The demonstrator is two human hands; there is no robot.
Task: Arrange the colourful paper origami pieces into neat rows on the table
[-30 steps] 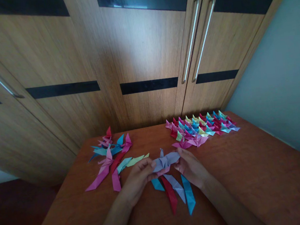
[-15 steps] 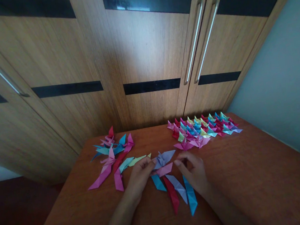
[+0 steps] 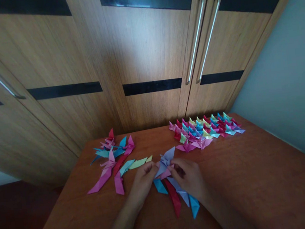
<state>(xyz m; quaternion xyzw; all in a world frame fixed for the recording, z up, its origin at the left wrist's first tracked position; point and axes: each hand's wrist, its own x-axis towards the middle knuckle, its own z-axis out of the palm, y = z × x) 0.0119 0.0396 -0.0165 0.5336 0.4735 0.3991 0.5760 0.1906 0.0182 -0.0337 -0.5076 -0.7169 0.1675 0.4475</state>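
A lilac folded-paper piece [image 3: 165, 160] with pointed flaps is held between my hands, a pink folded strip [image 3: 163, 174] just beneath it. My left hand [image 3: 145, 177] pinches its left side between thumb and fingers. From the right, my right hand [image 3: 187, 175] closes thumb and fingertips on the pieces' right edge. Below the hands lie a blue strip [image 3: 160, 186], a red strip [image 3: 174, 198], a lilac strip [image 3: 181, 192] and another blue strip [image 3: 194, 206], the last two partly covered by my right hand.
Rows of small folded-paper pieces [image 3: 205, 127] in many colours stand at the table's back right. A loose cluster of folded pieces [image 3: 110, 158] lies at left, with pale green strips [image 3: 138, 163] near my left hand. A wooden cabinet [image 3: 152, 111] backs the brown table [image 3: 245, 184].
My right hand has moved left and now touches the folded paper. The lilac piece has turned, its long flap pointing more steeply up. My left hand has stayed almost in place.
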